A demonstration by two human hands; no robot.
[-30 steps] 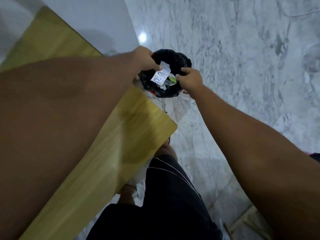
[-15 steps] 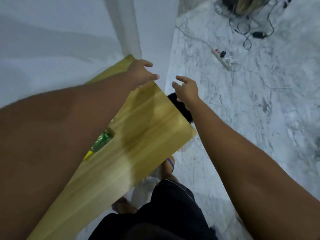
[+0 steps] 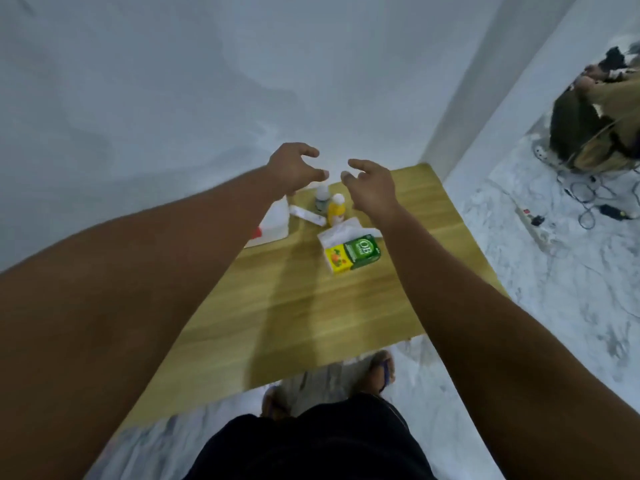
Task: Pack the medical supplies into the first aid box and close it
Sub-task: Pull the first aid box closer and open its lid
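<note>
My left hand (image 3: 294,168) and my right hand (image 3: 372,188) hover side by side above the far end of the wooden table (image 3: 311,306), both empty with fingers spread and curled. Below them stand a yellow bottle (image 3: 336,210) and a small grey bottle (image 3: 322,199). A white tube (image 3: 307,215) lies beside them. A green and yellow medicine box (image 3: 355,254) lies on a white packet (image 3: 341,232). The white first aid box (image 3: 273,225) sits at the left, partly hidden by my left forearm.
A white wall rises right behind the table. Marble floor lies to the right, with a power strip (image 3: 535,225) and tangled cables. Another person (image 3: 595,133) sits on the floor at the far right. My sandalled feet (image 3: 382,370) show under the table's near edge.
My hands let go of a packet over the black bin beside the table, then swung left and up. They now hang empty over the supplies, and the bin is out of view.
</note>
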